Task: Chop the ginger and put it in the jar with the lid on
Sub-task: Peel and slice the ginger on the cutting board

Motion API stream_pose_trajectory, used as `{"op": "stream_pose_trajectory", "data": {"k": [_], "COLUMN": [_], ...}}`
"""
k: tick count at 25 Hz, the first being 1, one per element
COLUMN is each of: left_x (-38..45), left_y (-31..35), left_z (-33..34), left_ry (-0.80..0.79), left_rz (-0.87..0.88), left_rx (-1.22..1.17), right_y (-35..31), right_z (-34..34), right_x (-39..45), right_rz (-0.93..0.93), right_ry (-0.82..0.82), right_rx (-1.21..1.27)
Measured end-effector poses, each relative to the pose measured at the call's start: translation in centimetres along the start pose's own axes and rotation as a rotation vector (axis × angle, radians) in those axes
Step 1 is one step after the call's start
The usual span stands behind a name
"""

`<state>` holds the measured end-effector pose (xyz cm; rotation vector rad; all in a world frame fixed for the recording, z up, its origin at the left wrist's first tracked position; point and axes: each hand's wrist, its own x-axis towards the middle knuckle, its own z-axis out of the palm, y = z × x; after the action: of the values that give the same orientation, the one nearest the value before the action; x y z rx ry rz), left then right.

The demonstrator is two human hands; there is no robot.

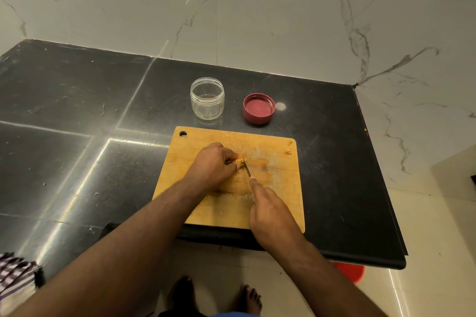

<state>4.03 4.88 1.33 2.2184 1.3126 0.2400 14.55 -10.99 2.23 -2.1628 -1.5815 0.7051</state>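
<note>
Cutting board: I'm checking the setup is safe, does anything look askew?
Yes. The cutting board lies skewed, and its near edge juts slightly past the counter front, so it could tip.

Black stone counter [77, 90], veined marble wall [257, 8], perhaps tiled floor [438, 252].

No text, label, brand, number or sign can be read anywhere in the view.
</note>
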Motion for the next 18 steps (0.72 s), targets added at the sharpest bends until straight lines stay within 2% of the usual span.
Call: {"op": "stream_pose_trajectory", "data": {"k": [4,11,18], "left_x": [-0.1,-0.4,-1.2], "left_y": [0.1,-0.3,-1.2], "left_z": [-0.1,-0.2,0.1], "left_ry": [0.004,-0.013,0.040], "left_rz": [-0.029,-0.012,-0.023], "left_rx": [-0.034,-0.054,-0.087], "right_y": [0.3,1.6,-0.5], "right_z": [-0.2,-2.4,-1.8], "right_x": [-1.9,-3.5,-2.0], "right_rz": [0.002,0.061,-0.017], "right_ry": [0.004,0.076,0.039], "right_rx": [0.031,0.283,0.111]}}
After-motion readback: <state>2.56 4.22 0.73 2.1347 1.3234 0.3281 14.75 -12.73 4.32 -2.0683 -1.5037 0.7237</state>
